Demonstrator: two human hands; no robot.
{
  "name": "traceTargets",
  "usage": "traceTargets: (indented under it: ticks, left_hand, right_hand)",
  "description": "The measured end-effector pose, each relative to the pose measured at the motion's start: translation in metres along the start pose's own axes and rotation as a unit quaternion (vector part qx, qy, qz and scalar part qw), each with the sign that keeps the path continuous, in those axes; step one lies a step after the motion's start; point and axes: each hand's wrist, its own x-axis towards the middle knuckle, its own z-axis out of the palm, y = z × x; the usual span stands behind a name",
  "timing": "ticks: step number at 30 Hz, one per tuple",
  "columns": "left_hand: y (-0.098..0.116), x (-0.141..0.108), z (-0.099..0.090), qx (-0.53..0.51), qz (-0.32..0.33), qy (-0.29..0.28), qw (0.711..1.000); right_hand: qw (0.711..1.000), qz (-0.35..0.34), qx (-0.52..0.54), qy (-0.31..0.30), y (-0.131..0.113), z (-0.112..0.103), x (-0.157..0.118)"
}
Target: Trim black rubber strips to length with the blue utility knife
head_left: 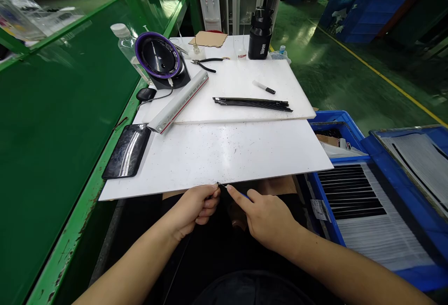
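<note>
Just below the table's front edge, my left hand [199,204] is closed in a pinch on a thin black strip [182,253]. The strip's tip sticks out past the thumb, and its long tail seems to hang down toward my lap. My right hand [268,216] is closed around a slim tool with a blue handle [247,197], index finger stretched along it. The tool's thin tip meets or nearly meets the strip's end; its exact kind is hidden by the fingers. A bundle of black strips [252,103] lies on the white foam board [196,109].
A marker-like pen [263,87], pliers [206,64] and a black bottle [261,34] are farther back. On the left are a grey-white box [180,102], a tablet [128,151] and a purple-rimmed fan [158,56]. Blue crates [324,202] with black strips stand at right.
</note>
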Motion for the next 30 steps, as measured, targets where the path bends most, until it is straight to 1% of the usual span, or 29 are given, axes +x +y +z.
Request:
traceTargets:
  ticks: [2,5,7,9,11,14,16,17,20,22,26,30]
  left_hand:
    - [0.000,0.000,-0.004,-0.024,-0.007,-0.021,0.999]
    - [-0.001,-0.003,-0.008,-0.088,-0.014,-0.076,0.993]
    - [-0.002,-0.008,-0.008,-0.134,-0.022,-0.124,0.983]
    - [-0.003,-0.013,-0.008,-0.170,-0.025,-0.160,0.972]
    - [-0.003,-0.017,-0.008,-0.189,-0.023,-0.179,0.965]
    - [-0.003,-0.019,-0.008,-0.186,-0.012,-0.191,0.964]
    - [-0.004,-0.016,-0.007,-0.173,-0.001,-0.186,0.967]
    - [-0.005,-0.014,-0.006,-0.164,0.006,-0.170,0.972]
    - [-0.010,-0.005,-0.002,-0.122,0.025,-0.082,0.989]
    - [-0.012,0.000,0.001,-0.090,0.033,-0.039,0.995]
    - [-0.013,0.004,0.002,-0.047,0.043,-0.020,0.998]
    - [-0.011,0.004,-0.001,-0.037,0.041,-0.021,0.998]
  right_hand:
    - [1.000,-0.001,0.014,0.013,0.002,0.003,-0.001]
    - [0.992,0.008,0.117,0.053,0.005,0.006,-0.004]
    - [0.974,0.015,0.209,0.089,0.006,0.005,-0.008]
    - [0.954,0.021,0.274,0.118,0.004,0.004,-0.011]
    - [0.944,0.019,0.304,0.128,0.002,0.003,-0.013]
    - [0.941,0.014,0.315,0.120,0.001,0.003,-0.014]
    - [0.942,0.016,0.314,0.114,0.002,0.004,-0.013]
    - [0.944,0.018,0.312,0.110,0.004,0.004,-0.013]
    - [0.952,0.026,0.291,0.089,0.006,0.005,-0.009]
    - [0.959,0.029,0.272,0.073,0.007,0.006,-0.007]
    - [0.965,0.031,0.256,0.056,0.006,0.009,-0.005]
    - [0.966,0.030,0.253,0.049,0.007,0.008,-0.004]
